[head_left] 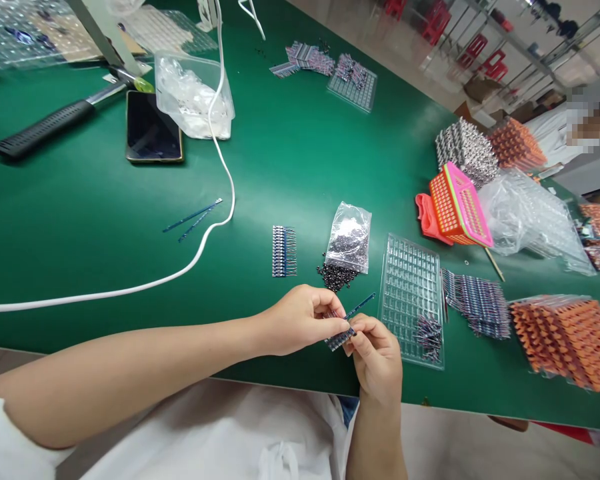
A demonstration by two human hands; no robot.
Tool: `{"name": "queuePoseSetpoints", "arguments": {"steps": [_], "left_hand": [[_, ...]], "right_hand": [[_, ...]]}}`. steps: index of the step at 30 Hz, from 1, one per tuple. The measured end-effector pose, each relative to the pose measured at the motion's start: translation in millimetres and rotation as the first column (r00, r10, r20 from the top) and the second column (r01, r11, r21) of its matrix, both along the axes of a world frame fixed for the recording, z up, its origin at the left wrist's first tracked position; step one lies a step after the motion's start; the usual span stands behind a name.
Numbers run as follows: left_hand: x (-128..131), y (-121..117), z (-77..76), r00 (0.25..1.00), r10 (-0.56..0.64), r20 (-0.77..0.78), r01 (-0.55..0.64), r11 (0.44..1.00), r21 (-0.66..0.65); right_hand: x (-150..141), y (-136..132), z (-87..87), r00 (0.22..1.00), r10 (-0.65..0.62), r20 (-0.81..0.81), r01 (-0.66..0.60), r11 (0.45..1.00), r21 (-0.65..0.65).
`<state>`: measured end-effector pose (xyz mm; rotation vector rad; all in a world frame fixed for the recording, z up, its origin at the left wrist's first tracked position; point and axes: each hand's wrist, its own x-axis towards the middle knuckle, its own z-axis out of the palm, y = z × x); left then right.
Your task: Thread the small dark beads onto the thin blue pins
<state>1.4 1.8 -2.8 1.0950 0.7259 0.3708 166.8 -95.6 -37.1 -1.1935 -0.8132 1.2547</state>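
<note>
My left hand (300, 321) is closed on a panel of small blue circuit boards (338, 341) with fine wires, just above the bench's front edge. A thin blue strip (362, 304) juts up and to the right between my hands. At the panel's right end my right hand (379, 353) is pinched; a small dark part seems to be at its fingertips, too small to name. Beyond my hands lies a heap of tiny dark parts (337, 277), by a clear bag (349, 240) of the same. Another wired board panel (284, 251) lies to the left.
Right of my hands lies a clear blister tray (410, 293) with a clump of wired parts. Further right are board panels (477, 303), orange stacks (567, 340) and a basket (460, 207). A white cable (200, 253), phone (154, 130) and hammer-like tool (50, 127) occupy the left.
</note>
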Motion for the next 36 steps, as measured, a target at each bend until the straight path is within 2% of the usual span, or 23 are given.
{"name": "queuePoseSetpoints", "arguments": {"steps": [9, 17, 22, 28, 36], "left_hand": [[-1.3, 2.1, -0.2, 0.999, -0.045, 0.006, 0.045, 0.998, 0.034], [-1.4, 1.9, -0.4, 0.998, -0.060, -0.012, 0.060, 0.995, 0.077], [-3.3, 3.8, 1.0, 0.994, -0.109, -0.029, 0.112, 0.985, 0.132], [-4.8, 5.5, 3.8, 0.986, -0.147, -0.075, 0.159, 0.969, 0.191], [-5.3, 4.9, 3.6, 0.985, -0.153, -0.075, 0.165, 0.966, 0.197]], "right_hand": [[0.6, 0.9, 1.8, 0.998, 0.026, -0.049, -0.026, 1.000, -0.012], [0.6, 0.5, 1.0, 1.000, 0.017, -0.023, -0.017, 1.000, 0.000], [1.7, 0.0, 0.2, 0.998, 0.035, -0.042, -0.035, 0.999, 0.007], [3.1, -1.0, 0.2, 0.997, 0.054, -0.063, -0.057, 0.998, -0.041], [4.2, -3.1, -1.5, 0.996, 0.059, -0.060, -0.063, 0.996, -0.063]]}}
